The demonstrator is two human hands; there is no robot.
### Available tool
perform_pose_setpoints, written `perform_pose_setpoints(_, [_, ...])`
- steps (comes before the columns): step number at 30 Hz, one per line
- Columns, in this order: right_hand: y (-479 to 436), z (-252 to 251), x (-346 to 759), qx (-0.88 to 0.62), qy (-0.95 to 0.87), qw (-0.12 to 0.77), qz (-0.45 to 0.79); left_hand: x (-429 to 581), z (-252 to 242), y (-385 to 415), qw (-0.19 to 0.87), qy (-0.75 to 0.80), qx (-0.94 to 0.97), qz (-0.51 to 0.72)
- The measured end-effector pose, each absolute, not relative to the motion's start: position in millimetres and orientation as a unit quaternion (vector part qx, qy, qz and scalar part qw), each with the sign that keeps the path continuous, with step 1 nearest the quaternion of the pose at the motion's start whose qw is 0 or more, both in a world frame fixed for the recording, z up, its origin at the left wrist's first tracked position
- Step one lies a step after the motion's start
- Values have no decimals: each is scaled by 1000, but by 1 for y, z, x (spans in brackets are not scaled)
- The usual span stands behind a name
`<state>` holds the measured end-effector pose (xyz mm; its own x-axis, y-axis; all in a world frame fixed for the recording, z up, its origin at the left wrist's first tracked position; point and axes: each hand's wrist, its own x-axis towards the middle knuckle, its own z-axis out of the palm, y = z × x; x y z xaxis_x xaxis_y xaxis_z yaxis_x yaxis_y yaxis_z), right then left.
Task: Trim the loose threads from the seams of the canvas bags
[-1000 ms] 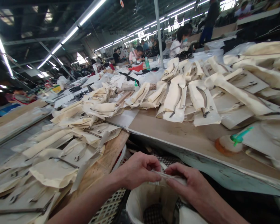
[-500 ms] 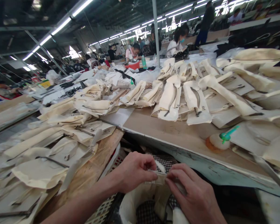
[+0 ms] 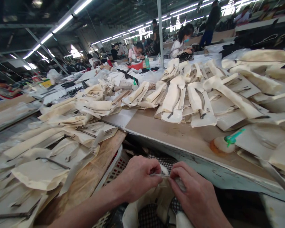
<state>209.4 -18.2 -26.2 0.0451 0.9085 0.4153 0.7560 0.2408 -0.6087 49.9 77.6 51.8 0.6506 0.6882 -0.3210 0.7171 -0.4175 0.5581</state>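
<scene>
My left hand [image 3: 142,175] and my right hand [image 3: 192,190] come together low in the middle, over my lap. Both pinch the edge of a cream fabric piece [image 3: 162,193], the fingers of each closed on the strip stretched between them. The piece curves down below the hands as an open loop. Dark checked cloth [image 3: 148,215] shows inside the loop, and more of it lies behind the hands. My fingers hide part of the gripped edge.
Cream sewn pieces with dark zips [image 3: 173,99] cover much of the brown table [image 3: 161,129]. A bottle with a green nozzle [image 3: 224,144] stands at right. At left more pieces lie on a wooden board [image 3: 102,155], beside a white basket [image 3: 116,164]. Co-workers sit beyond.
My right hand has shifted slightly up and left, closer to the left one. The edge between the hands now looks thinner and tighter. A co-worker behind has raised a hand.
</scene>
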Motion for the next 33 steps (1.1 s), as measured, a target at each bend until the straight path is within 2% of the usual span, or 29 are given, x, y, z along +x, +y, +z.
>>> perform_pose_setpoints(3, [-15,-26,210,-601,-688,394,102,51,50,78,340,414,844,-21])
perform_pose_setpoints(10, [-17,-26,214,-555,-684,431,195,50,45,81,377,404,833,-27])
perform_pose_setpoints(24, [-26,-35,214,-522,-688,485,136,55,45,83,396,423,814,-43])
perform_pose_setpoints(33, [-32,-42,219,-558,-703,420,134,51,49,76,384,427,818,-39])
